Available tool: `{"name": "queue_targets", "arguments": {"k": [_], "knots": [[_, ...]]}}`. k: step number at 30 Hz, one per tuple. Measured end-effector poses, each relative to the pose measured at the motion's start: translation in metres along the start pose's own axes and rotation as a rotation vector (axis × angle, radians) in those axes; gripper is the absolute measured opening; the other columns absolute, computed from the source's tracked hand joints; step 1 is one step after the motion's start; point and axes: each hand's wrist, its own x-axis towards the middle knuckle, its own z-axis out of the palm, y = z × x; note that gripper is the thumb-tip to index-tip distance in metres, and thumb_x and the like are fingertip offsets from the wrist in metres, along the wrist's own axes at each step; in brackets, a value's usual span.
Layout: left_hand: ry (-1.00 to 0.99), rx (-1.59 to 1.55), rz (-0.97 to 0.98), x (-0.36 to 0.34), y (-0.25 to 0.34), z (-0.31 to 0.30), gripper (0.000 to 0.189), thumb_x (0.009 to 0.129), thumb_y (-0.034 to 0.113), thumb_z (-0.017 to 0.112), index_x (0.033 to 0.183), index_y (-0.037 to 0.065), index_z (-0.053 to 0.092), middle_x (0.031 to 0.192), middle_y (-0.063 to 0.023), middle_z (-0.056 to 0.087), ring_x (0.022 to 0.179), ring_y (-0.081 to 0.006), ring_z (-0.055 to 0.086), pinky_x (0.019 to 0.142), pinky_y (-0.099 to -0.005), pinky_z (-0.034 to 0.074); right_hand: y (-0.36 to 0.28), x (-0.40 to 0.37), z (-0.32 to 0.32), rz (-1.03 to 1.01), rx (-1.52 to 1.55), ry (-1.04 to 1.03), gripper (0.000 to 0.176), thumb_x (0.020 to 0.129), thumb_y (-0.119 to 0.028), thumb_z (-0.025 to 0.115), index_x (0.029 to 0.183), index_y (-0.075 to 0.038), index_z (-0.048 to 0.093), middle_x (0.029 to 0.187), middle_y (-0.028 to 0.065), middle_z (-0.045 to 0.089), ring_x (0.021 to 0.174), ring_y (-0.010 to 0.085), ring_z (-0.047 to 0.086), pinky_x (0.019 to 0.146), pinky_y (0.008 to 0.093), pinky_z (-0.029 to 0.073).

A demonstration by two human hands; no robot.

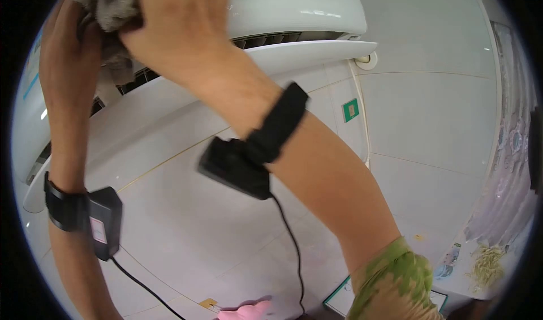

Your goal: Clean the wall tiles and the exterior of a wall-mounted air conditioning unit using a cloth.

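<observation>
Both my arms are raised to a white wall-mounted air conditioner (294, 11). My right hand (181, 26) presses a grey cloth (110, 6) against the unit's front, above its open vent flap (317, 51). My left hand (65, 54) also grips the cloth from the left side, its fingers partly hidden behind the fabric. Each wrist carries a black strap with a small black box and a cable hanging down.
White tiled wall (430, 116) fills the view behind the unit, with a small green sticker (350, 110) and a pipe outlet (366, 59). A curtain hangs at the right edge (512, 167). A pink object (246, 311) shows at the bottom.
</observation>
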Motion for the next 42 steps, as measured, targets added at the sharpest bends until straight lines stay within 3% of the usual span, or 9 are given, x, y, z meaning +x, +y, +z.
{"name": "queue_targets", "arguments": {"k": [5, 12, 17, 18, 20, 27, 36, 38, 42], "knots": [[0.049, 0.009, 0.144, -0.035, 0.058, -0.015, 0.051, 0.074, -0.009, 0.055, 0.121, 0.012, 0.058, 0.124, -0.0133, 0.054, 0.117, -0.0299, 0.049, 0.098, -0.0379, 0.039, -0.018, -0.054, -0.06, 0.215, 0.027, -0.158, 0.055, 0.059, -0.023, 0.076, 0.107, -0.004, 0.057, 0.126, 0.0288, 0.042, 0.123, 0.0486, 0.034, 0.099, 0.059, 0.027], [-0.013, -0.027, 0.011, -0.079, 0.076, -0.006, 0.059, 0.064, -0.008, 0.064, 0.117, 0.016, 0.062, 0.123, -0.0137, 0.052, 0.117, -0.0313, 0.049, 0.094, -0.0386, 0.042, -0.011, -0.084, -0.08, 0.005, -0.159, -0.501, 0.055, 0.049, -0.022, 0.074, 0.095, -0.002, 0.055, 0.106, 0.0242, 0.049, 0.107, 0.0433, 0.045, 0.091, 0.0575, 0.033], [-0.062, -0.063, 0.011, -0.064, 0.078, -0.022, 0.049, 0.061, 0.007, 0.068, 0.109, 0.018, 0.064, 0.097, -0.0041, 0.061, 0.089, -0.0267, 0.059, 0.071, -0.0348, 0.047, 0.007, -0.084, -0.096, -0.038, -0.146, -0.606, 0.064, 0.055, -0.029, 0.081, 0.107, -0.003, 0.053, 0.099, 0.0149, 0.055, 0.094, 0.0351, 0.053, 0.082, 0.0458, 0.04], [-0.111, -0.072, 0.017, -0.051, 0.089, -0.019, 0.046, 0.066, 0.01, 0.067, 0.112, 0.009, 0.06, 0.102, -0.0116, 0.059, 0.097, -0.0293, 0.056, 0.075, -0.038, 0.045, 0.004, -0.059, -0.111, 0.309, 0.045, -0.743, 0.064, 0.059, -0.022, 0.081, 0.113, -0.003, 0.052, 0.108, 0.0127, 0.057, 0.1, 0.0287, 0.055, 0.087, 0.0401, 0.045], [-0.027, -0.139, 0.004, -0.052, 0.089, -0.005, 0.047, 0.069, 0.014, 0.068, 0.113, 0.003, 0.056, 0.1, -0.0154, 0.058, 0.097, -0.0285, 0.056, 0.074, -0.0388, 0.041, 0.0, -0.038, -0.11, 0.131, -0.004, -0.872, 0.066, 0.061, -0.015, 0.081, 0.118, -0.003, 0.05, 0.115, 0.0104, 0.057, 0.105, 0.0219, 0.057, 0.09, 0.033, 0.047], [-0.185, -0.254, 0.012, -0.014, 0.14, 0.021, 0.021, 0.079, 0.026, 0.063, 0.1, 0.022, 0.065, 0.094, -0.0042, 0.065, 0.094, -0.0244, 0.062, 0.076, -0.0415, 0.046, 0.113, -0.045, -0.204, 0.37, -0.214, -0.944, 0.069, 0.064, -0.012, 0.084, 0.12, -0.001, 0.045, 0.112, 0.0097, 0.057, 0.102, 0.0194, 0.055, 0.087, 0.0303, 0.045], [-0.295, -0.388, -0.065, 0.03, 0.185, 0.06, 0.021, 0.076, 0.023, 0.066, 0.095, 0.015, 0.065, 0.089, -0.0052, 0.068, 0.087, -0.0254, 0.065, 0.071, -0.0365, 0.05, 0.15, -0.009, -0.244, 0.402, -0.18, -0.988, 0.048, 0.065, -0.004, 0.08, 0.106, 0.0, 0.056, 0.104, 0.0056, 0.059, 0.095, 0.0154, 0.056, 0.083, 0.0309, 0.045], [-0.292, -0.358, -0.046, 0.036, 0.186, 0.059, 0.019, 0.076, 0.023, 0.065, 0.094, 0.015, 0.064, 0.088, -0.0042, 0.068, 0.087, -0.0241, 0.065, 0.071, -0.0366, 0.049, 0.152, -0.005, -0.251, 0.774, -0.136, -0.93, 0.047, 0.064, -0.002, 0.079, 0.105, 0.0, 0.056, 0.1, 0.0041, 0.061, 0.092, 0.0152, 0.055, 0.084, 0.0312, 0.044], [-0.144, -0.29, 0.0, 0.049, 0.198, 0.066, 0.016, 0.077, 0.023, 0.064, 0.092, 0.016, 0.063, 0.084, -0.0013, 0.066, 0.083, -0.0208, 0.064, 0.07, -0.0352, 0.046, 0.176, 0.016, -0.265, 0.464, -0.096, -0.912, 0.049, 0.062, -0.001, 0.078, 0.106, 0.0, 0.057, 0.095, 0.0044, 0.062, 0.092, 0.0149, 0.055, 0.084, 0.0311, 0.045]]}}
